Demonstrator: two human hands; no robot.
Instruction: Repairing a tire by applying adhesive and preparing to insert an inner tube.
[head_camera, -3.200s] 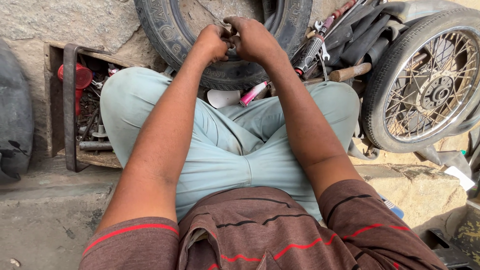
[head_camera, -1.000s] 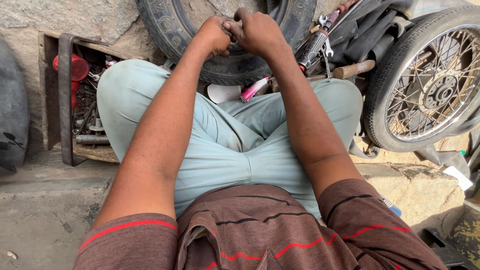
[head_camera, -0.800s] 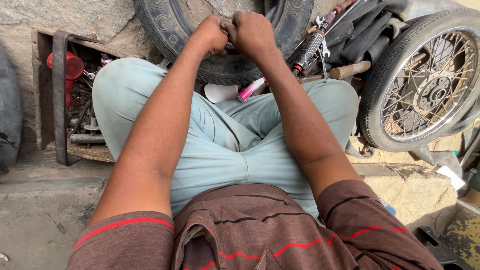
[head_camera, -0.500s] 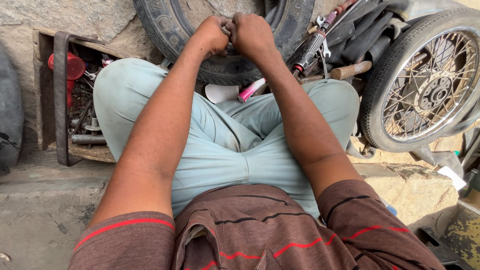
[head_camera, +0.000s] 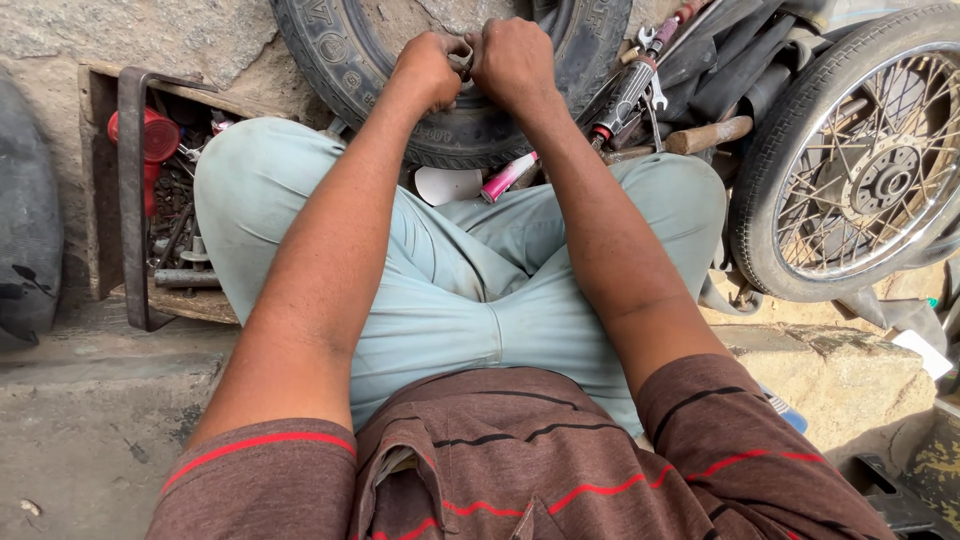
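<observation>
Where both hands (head_camera: 475, 65) meet, black ribbed tyre (head_camera: 450, 120), upright.

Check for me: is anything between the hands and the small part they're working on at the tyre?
Nothing visible. The left hand and right hand are closed together on the small part, right against the black tyre. The fingers hide most of the part. The tools lie off to the right.
</observation>
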